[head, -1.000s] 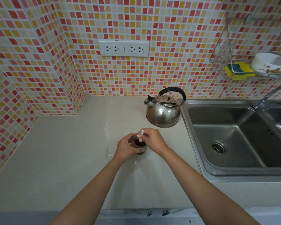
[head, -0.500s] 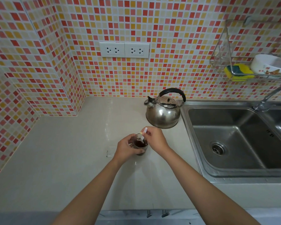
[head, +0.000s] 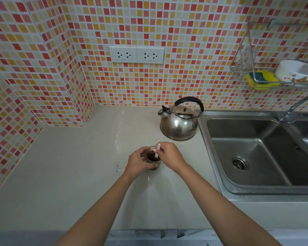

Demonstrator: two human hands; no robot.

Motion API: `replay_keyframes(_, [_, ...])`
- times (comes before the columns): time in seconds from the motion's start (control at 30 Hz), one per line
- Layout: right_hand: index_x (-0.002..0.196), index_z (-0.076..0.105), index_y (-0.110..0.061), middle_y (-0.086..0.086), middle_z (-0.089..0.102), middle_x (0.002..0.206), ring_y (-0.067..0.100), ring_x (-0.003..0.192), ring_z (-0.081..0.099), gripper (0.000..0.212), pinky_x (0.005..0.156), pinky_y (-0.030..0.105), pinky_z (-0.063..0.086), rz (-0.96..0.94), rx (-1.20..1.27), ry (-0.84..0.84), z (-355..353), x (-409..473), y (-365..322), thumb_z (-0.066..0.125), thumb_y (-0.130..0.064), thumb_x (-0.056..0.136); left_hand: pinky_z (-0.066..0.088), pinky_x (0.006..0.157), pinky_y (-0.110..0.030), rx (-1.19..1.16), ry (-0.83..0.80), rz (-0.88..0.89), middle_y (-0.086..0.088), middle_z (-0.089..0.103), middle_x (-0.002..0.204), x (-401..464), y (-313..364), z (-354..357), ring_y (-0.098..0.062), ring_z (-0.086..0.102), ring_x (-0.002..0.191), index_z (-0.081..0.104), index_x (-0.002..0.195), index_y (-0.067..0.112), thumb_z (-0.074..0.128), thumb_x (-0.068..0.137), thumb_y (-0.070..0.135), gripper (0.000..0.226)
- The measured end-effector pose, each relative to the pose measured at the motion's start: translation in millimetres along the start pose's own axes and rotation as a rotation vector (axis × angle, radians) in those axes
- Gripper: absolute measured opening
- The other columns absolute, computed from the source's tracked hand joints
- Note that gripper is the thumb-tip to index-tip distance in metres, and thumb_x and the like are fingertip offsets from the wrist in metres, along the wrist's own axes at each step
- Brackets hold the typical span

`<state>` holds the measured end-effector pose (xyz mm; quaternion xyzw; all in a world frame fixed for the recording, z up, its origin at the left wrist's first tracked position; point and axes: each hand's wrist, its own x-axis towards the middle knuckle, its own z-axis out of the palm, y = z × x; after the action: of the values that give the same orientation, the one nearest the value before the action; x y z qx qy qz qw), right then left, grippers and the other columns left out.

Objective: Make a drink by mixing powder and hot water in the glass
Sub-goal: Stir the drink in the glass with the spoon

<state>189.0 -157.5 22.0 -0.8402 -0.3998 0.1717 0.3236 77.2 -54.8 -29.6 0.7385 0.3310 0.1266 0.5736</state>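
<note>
A: Left of scene, item one?
B: Tiled wall (head: 34, 71), red, orange and cream squares, wrapping a corner. Below it the desk (head: 64, 171), pale and plain. A small scrap (head: 119, 169) lies on it, just left of the hands.

A: Far wall, centre?
B: Sockets (head: 136, 54), two white plates side by side.

A: The hands?
B: Left hand (head: 138, 162): grip curled round the glass (head: 153, 159) from the left side, closed on it. The glass stands upright on the desk, near centre, holding dark brown liquid. Right hand (head: 169, 157): grip pinched shut on a white stick (head: 157, 150), which slants down into the glass, lower end in the liquid.

A: Beyond the glass?
B: Kettle (head: 179, 122), steel, black handle, spout to the left. It sits far of the glass and apart from it, just beside the sink rim.

A: Right side?
B: Sink (head: 256, 148), steel, drain in the basin floor; tap (head: 295, 107) at its far right. On the wall above, a wire rack (head: 252, 71) holding a yellow sponge (head: 262, 79) and a white bowl (head: 295, 71).
</note>
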Motion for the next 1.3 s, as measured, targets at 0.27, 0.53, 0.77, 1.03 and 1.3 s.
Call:
replay_keyframes(0.27, [0.083,0.069,-0.006,0.003,0.062,0.076,0.023,0.075,0.059,0.016,0.068,0.034,0.048,-0.014,0.078,-0.010,-4,5,6,0.056,-0.012,0.089,0.047,0.088,-0.015,-0.021,0.008,-0.018,-0.002,0.070,0.116,3,-2,1,-0.016,0.065,0.109,0.063,0.124,0.013,0.091,0.055,0.009,0.075])
replay_keyframes(0.53, [0.082,0.068,-0.005,0.002,0.060,0.061,0.004,0.044,0.051,0.013,0.053,0.024,0.042,0.347,0.482,0.173,-1,2,15,0.057,-0.006,0.089,0.046,0.090,-0.016,-0.050,0.020,-0.037,-0.004,0.068,0.118,4,-3,2,-0.015,0.063,0.110,0.061,0.125,0.007,0.091,0.054,0.002,0.078])
replay_keyframes(0.77, [0.076,0.066,-0.010,0.006,0.057,0.058,0.014,0.044,0.043,0.018,0.049,0.022,0.036,0.359,0.673,0.260,-27,1,13,0.057,-0.005,0.090,0.047,0.078,-0.007,-0.054,0.017,-0.028,-0.001,0.069,0.109,6,-5,2,-0.014,0.064,0.106,0.064,0.121,0.009,0.091,0.054,0.001,0.073])
replay_keyframes(1.03, [0.078,0.069,-0.007,0.005,0.065,0.065,0.004,0.050,0.053,0.012,0.056,0.024,0.044,0.000,0.326,-0.026,-17,-8,2,0.063,-0.009,0.088,0.048,0.072,-0.003,-0.027,0.003,0.018,0.001,0.073,0.103,2,-1,1,-0.010,0.067,0.093,0.068,0.107,0.016,0.090,0.055,0.002,0.058])
replay_keyframes(1.3, [0.075,0.069,-0.003,0.003,0.059,0.064,0.015,0.060,0.049,0.019,0.060,0.032,0.040,-0.013,0.085,-0.113,-11,0,-1,0.059,-0.012,0.087,0.050,0.073,-0.003,0.025,-0.002,0.034,0.000,0.073,0.105,2,0,-1,-0.012,0.068,0.095,0.068,0.114,0.016,0.089,0.055,0.008,0.064])
